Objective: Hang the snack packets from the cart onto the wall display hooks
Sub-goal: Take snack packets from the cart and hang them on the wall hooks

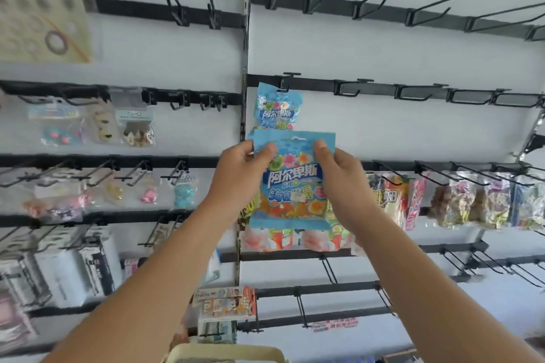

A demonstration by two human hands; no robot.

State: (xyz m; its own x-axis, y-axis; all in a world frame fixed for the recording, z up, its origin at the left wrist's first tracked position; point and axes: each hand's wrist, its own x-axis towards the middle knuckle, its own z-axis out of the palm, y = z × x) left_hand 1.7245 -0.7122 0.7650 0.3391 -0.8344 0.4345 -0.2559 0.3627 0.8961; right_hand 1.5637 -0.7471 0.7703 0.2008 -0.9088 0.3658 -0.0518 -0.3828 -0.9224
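Both of my hands hold a blue gummy snack packet [292, 186] upright in front of the wall. My left hand [241, 174] pinches its top left corner, my right hand [342, 177] its top right corner. The hang hole at its top edge sits below a black display hook [287, 79]. An identical blue packet [277, 109] hangs on that hook, just above the one I hold. The cream rim of the cart basket [227, 352] shows at the bottom edge.
Rows of bare black hooks [413, 91] run right along the wall rails. More snack bags [472, 200] hang at right, small trinket packs [129, 127] at left, boxed goods [227, 306] lower down. A vertical rail [244, 97] divides the panels.
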